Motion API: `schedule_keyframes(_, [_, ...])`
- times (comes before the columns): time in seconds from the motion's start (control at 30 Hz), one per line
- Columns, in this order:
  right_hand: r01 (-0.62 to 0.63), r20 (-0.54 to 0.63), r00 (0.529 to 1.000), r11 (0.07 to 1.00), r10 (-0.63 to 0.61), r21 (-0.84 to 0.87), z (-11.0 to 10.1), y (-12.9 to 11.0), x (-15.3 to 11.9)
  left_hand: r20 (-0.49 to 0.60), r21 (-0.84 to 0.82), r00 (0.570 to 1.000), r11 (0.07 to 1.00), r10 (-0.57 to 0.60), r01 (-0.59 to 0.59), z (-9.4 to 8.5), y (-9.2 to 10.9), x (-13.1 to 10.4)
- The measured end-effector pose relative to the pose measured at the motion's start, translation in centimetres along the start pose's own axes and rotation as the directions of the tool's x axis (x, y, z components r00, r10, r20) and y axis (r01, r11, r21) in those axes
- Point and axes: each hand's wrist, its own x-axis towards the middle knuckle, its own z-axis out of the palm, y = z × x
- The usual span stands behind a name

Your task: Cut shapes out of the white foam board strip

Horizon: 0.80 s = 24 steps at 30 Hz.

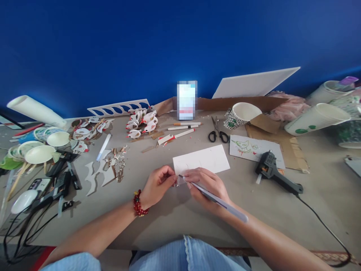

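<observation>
A white rectangular foam board point(207, 156) lies on the table in front of me, with faint curved marks on it. My right hand point(207, 186) is closed around a slim pale craft knife point(222, 203), its dark tip at the board's lower left corner. The fingers of that hand also rest on the board's near edge. At the same corner, my left hand point(158, 184) pinches the board's edge between thumb and fingers. A red bead bracelet is on the left wrist. Exactly where the blade meets the board is partly hidden by the fingers.
Several white bird-shaped cutouts point(141, 122) stand at the back left, near foam scraps point(103, 173). Beyond the board are markers point(183, 128), scissors point(217, 131) and a phone point(187, 99). To the right lie a drawing point(239, 146), a corded glue gun point(275, 173) and paper cups point(242, 113).
</observation>
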Motion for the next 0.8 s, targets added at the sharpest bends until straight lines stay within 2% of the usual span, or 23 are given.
schedule_keyframes(0.57, [-0.054, -0.008, 0.999, 0.998, 0.054, 0.019, 0.29, 0.08, -0.3, 0.01, -0.007, 1.0, 1.0, 0.007, -0.007, -0.05, -0.16, 0.05])
schedule_keyframes(0.8, [-0.005, -0.006, 1.0, 0.999, 0.004, -0.043, 0.67, 0.14, -0.61, 0.019, 0.011, 0.999, 0.999, 0.04, -0.04, 0.0, -0.46, -0.01])
